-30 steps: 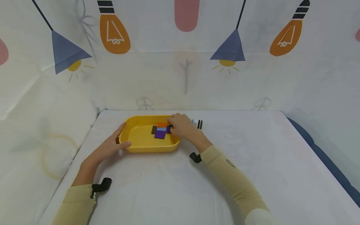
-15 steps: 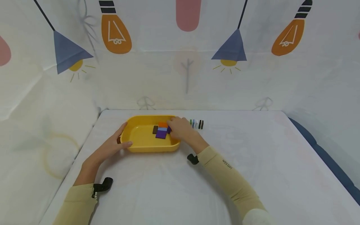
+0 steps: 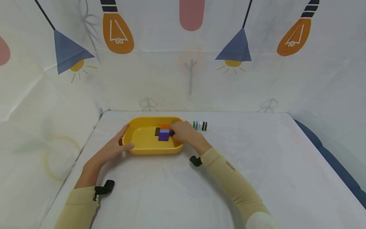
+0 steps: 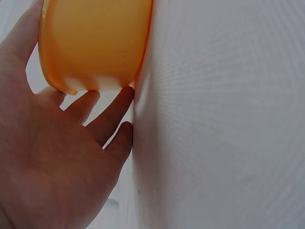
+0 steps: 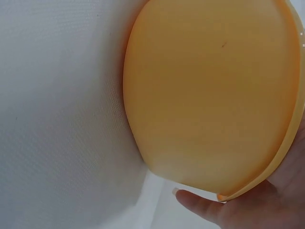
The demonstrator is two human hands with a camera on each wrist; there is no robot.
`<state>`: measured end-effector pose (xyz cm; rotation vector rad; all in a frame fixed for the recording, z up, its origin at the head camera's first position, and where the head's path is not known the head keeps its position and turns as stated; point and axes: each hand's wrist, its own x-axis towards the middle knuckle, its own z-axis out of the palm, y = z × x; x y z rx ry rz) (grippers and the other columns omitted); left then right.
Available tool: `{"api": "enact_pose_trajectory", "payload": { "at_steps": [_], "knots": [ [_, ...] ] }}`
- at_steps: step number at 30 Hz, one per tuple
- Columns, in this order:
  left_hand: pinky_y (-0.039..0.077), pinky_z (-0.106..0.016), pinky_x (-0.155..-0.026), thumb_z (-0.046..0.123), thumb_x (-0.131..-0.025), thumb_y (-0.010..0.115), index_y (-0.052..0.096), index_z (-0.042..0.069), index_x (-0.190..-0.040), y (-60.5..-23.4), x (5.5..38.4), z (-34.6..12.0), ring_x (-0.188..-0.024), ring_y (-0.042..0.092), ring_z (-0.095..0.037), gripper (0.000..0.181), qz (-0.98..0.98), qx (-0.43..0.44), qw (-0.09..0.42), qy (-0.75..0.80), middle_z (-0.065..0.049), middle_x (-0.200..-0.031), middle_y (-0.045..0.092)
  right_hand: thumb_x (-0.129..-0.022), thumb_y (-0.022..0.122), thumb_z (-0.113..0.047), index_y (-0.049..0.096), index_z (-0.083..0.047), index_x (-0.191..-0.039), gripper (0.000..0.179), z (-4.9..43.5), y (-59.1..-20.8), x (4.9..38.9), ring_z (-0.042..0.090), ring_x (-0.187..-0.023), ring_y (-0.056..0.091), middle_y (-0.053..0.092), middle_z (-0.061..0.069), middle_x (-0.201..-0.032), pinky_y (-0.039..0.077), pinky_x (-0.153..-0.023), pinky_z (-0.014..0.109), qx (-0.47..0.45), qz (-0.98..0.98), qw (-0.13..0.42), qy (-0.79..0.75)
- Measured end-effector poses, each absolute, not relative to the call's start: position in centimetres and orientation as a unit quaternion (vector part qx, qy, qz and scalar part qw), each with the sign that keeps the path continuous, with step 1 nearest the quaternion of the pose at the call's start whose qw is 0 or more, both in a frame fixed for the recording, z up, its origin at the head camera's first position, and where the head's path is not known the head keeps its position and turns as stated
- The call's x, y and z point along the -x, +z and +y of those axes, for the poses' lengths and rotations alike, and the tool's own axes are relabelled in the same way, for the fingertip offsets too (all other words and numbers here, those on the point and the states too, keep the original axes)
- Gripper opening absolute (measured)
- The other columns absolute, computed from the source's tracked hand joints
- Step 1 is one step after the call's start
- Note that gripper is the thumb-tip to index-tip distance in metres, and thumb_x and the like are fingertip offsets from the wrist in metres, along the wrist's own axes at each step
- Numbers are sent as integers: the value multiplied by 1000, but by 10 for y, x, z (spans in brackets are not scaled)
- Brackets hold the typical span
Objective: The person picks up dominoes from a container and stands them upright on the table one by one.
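In the head view a yellow tray point(image 3: 143, 152) stands on the white table. My left hand point(image 3: 112, 148) holds its left end, thumb at the front rim. In the left wrist view the fingertips point(image 4: 127, 93) touch the tray's outer wall. Inside the tray lie small flat pieces: an orange piece point(image 3: 164, 126), a light blue piece point(image 3: 164, 131), a purple piece point(image 3: 163, 136) and a dark brown piece point(image 3: 157, 131). My right hand point(image 3: 184, 131) reaches over the right rim and pinches a small dark piece point(image 3: 171, 133), mostly covered by the fingers.
Just right of the tray several small sticks stand in a row on the table, among them a green stick point(image 3: 194, 124), a blue stick point(image 3: 196, 125) and a black stick point(image 3: 203, 126). A printed white cloth point(image 3: 166, 79) hangs behind the table point(image 3: 177, 190).
My right hand has shifted slightly down and towards the pieces, with the small dark piece at its fingertips. More of the stick row shows. The left hand stays on the tray.
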<state>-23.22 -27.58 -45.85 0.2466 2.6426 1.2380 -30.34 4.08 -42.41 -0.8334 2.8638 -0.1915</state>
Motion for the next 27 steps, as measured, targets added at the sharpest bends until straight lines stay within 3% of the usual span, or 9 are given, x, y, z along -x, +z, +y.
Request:
{"api": "enact_pose_trajectory", "payload": {
  "at_steps": [8,19,22,27],
  "knots": [
    [16,-71,-116,45,-93,64,-7,39,-158,-458,232,-274,-153,12,-40,96,894,-84,108,426,-10,-169,3,-89,61,-7,61,-17,-89,10,40,-425,304,18,-82,56,61,-2,-85,42,-91,41,275,956,70,-73],
    [16,-71,-116,47,-92,65,-8,39,-158,-456,231,-272,-153,11,-40,98,898,-77,111,419,-9,-169,2,-93,57,-6,56,-15,-81,16,40,-427,304,18,-75,49,50,-1,-73,36,-78,36,287,955,9,-70],
    [16,-71,-116,47,-93,64,-8,39,-158,-456,232,-273,-153,10,-40,98,897,-81,110,420,-8,-169,1,-94,56,-5,61,-12,-87,11,41,-427,306,18,-74,51,57,2,-76,42,-75,34,293,952,-19,-86],
    [15,-71,-116,46,-93,64,-9,40,-157,-457,233,-273,-154,10,-41,97,897,-82,111,421,-8,-169,-1,-91,58,-2,65,-14,-109,23,45,-427,307,20,-89,60,71,1,-104,50,-94,39,295,948,-49,-110]
  ]
}}
